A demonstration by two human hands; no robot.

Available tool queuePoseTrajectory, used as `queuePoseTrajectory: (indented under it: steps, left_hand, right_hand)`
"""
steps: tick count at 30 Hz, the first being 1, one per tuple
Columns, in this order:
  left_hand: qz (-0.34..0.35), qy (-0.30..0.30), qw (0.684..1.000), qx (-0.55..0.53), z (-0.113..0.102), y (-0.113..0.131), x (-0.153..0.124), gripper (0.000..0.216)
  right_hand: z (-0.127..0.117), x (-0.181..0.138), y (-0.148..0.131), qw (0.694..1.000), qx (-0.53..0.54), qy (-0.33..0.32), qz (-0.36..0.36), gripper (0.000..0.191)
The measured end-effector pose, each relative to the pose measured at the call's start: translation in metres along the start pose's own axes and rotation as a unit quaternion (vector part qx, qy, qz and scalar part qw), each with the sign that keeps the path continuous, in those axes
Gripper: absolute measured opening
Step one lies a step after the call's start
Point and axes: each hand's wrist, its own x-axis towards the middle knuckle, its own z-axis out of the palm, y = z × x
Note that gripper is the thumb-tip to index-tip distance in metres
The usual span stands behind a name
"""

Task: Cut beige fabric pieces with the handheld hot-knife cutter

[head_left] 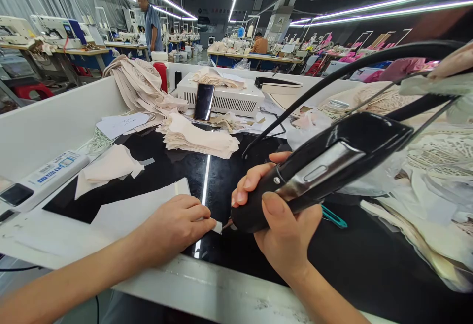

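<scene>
My right hand (pixel 281 215) is wrapped round a black corded hand tool (pixel 332 161), with its tip pointing down-left at the glossy black worktop (pixel 177 166). My left hand (pixel 177 225) lies curled on a pale flat fabric piece (pixel 136 208) and pinches its small white corner (pixel 217 226) right by the tool's tip. The tool's black cable (pixel 369 60) arcs up to the right.
A stack of cream cut pieces (pixel 195 139) and a phone (pixel 204 102) leaning on a white box (pixel 225 98) lie behind. Lace fabric (pixel 436 166) is heaped at the right, teal clippers (pixel 334 217) beside my wrist. A white wall (pixel 55 122) borders the left. People work at distant tables.
</scene>
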Motion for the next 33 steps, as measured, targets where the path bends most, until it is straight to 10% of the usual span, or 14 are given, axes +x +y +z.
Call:
queuePoseTrajectory:
  steps: [33]
  left_hand:
    - [0.016, 0.003, 1.0, 0.011, -0.0006, -0.0007, -0.0003, 0.019]
  right_hand:
    - [0.0005, 0.005, 0.0042, 0.999, -0.029, 0.023, -0.009, 0.043]
